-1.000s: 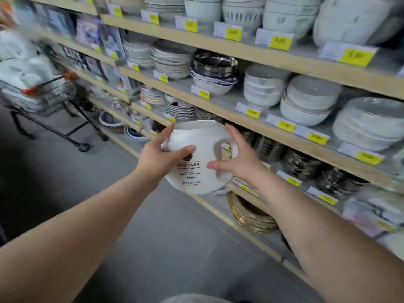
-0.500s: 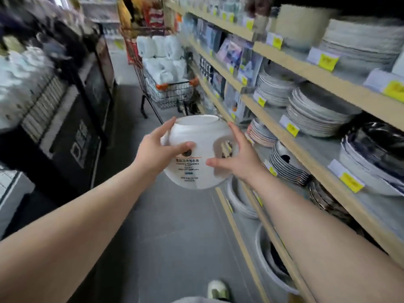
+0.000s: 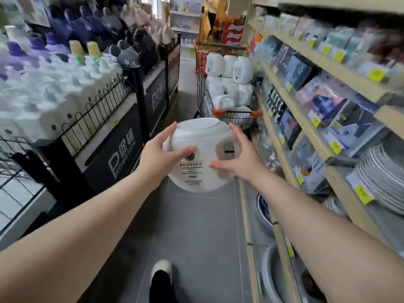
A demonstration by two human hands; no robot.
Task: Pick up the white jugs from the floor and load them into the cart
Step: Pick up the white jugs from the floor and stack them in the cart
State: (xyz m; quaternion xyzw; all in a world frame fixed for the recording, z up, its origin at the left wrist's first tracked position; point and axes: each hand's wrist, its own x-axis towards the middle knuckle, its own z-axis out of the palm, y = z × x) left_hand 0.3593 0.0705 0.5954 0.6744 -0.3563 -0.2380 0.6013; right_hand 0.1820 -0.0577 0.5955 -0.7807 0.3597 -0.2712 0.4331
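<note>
I hold a round white jug (image 3: 197, 147) with a printed label in front of me, upside down, above the grey floor. My left hand (image 3: 158, 155) grips its left side, thumb across the front. My right hand (image 3: 241, 159) grips its right side beside the handle opening. Straight ahead down the aisle stands a wire shopping cart (image 3: 237, 116) with orange corner caps. Several white jugs (image 3: 227, 80) are piled inside it, rising above its rim.
Wooden shelves with yellow price tags run along the right, holding boxed goods and stacked plates (image 3: 381, 182). On the left is a black promotion stand (image 3: 119, 159) with fenced rows of bottles. My shoe (image 3: 161, 268) is on the floor below. A person stands far down the aisle.
The view has swung left from the shelf of bowls to face down the aisle. The cart has come from the far left to straight ahead and closer. Both hands keep the same hold on the jug.
</note>
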